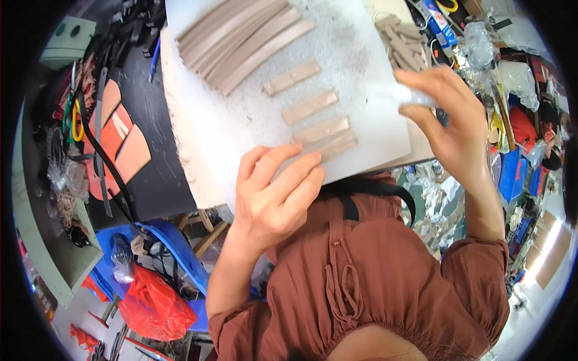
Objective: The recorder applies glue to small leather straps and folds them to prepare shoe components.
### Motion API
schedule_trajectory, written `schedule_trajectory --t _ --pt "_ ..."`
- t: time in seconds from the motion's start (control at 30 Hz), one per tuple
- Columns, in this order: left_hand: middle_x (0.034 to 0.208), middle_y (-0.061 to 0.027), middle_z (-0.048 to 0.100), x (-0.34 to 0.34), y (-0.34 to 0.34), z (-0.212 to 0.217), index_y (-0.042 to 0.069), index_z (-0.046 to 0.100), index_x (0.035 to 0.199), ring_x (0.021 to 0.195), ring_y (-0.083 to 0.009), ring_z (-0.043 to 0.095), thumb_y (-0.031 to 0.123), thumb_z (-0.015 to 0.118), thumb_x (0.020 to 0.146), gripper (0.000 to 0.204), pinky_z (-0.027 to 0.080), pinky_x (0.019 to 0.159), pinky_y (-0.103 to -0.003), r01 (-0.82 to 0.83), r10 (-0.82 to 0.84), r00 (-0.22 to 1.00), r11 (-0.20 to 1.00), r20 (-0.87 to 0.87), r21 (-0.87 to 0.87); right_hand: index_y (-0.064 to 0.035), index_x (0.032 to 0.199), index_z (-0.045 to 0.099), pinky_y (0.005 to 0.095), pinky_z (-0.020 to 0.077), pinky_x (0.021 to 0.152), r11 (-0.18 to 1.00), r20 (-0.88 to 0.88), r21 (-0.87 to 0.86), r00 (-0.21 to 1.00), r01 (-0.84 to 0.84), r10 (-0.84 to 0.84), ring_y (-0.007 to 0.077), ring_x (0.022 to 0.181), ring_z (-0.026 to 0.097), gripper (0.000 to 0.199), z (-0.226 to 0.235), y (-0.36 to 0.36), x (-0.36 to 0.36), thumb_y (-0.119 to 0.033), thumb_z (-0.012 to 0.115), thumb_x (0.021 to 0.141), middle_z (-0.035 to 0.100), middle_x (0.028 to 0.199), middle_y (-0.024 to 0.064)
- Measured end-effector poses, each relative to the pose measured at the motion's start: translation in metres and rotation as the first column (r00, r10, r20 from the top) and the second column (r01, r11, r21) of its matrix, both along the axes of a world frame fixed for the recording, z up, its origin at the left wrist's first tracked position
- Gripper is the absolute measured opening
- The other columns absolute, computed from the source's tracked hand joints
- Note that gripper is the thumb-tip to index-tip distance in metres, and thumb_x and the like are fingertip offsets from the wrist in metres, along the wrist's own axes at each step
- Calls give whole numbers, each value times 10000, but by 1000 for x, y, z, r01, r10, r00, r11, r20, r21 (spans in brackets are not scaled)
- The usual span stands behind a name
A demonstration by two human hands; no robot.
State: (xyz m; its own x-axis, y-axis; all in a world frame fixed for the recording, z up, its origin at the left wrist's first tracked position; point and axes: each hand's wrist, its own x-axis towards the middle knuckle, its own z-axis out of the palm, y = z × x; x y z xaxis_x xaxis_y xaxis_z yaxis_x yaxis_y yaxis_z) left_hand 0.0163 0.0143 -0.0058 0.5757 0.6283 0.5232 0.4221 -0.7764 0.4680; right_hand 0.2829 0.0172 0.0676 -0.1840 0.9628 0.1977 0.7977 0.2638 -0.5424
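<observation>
My left hand (274,195) is curled at the near edge of a white board (373,129). Its fingertips press on the left ends of two short taupe strips (328,135), hiding those ends. My right hand (448,108) is raised over the board's right edge, slightly blurred. Between its thumb and fingers is a small whitish bottle-like thing (415,97), its tip pointing left. Farther up the board lie another short strip (310,107) and a paler-edged one (292,77). A fanned stack of long taupe strips (241,42) covers the far left of the board.
Past the board's far right corner lies a pile of short taupe pieces (402,45). On the black tabletop (162,186) to the left are orange-pink flat pieces (120,141) and dark straps. A blue bin with a red plastic bag (153,304) stands below left.
</observation>
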Motion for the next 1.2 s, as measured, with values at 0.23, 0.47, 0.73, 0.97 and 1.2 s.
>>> schedule_trajectory --t 0.23,0.47,0.73,0.97,1.2 --pt "975 -91 713 2 2 3 18 711 921 886 -295 652 -47 677 621 308 486 737 -401 -2 4 999 999 38 -39 26 1158 647 308 554 864 990 -497 88 866 108 -50 197 964 711 374 -64 119 1 -229 743 903 731 1042 123" --pt "980 -90 704 7 1 -1 13 720 944 856 -273 645 -36 676 597 352 491 722 -380 -58 61 996 997 72 -52 -14 1230 631 321 517 955 983 -308 115 946 145 -104 216 1078 676 434 -82 146 -3 -250 765 891 707 1183 118" --pt "964 -95 705 10 -3 0 15 713 966 785 -268 631 -36 783 672 306 490 701 -363 -68 73 996 993 49 -100 -35 1024 712 359 538 774 961 -72 66 962 267 -262 223 865 688 249 -33 48 68 -220 759 864 723 922 97" --pt "973 -134 700 12 -7 6 14 688 974 823 -313 633 -39 851 667 351 517 707 -384 -113 109 993 986 -38 -119 -41 863 713 361 542 682 932 82 220 946 289 -313 274 743 671 194 -69 1 53 -164 826 763 719 857 83" --pt "955 -112 715 16 -11 3 25 688 952 832 -302 632 -42 851 678 325 510 734 -375 -173 169 985 979 -43 -113 -13 962 734 300 530 686 921 -228 -13 896 389 -382 203 743 681 98 -46 -26 35 -84 718 897 713 864 117"
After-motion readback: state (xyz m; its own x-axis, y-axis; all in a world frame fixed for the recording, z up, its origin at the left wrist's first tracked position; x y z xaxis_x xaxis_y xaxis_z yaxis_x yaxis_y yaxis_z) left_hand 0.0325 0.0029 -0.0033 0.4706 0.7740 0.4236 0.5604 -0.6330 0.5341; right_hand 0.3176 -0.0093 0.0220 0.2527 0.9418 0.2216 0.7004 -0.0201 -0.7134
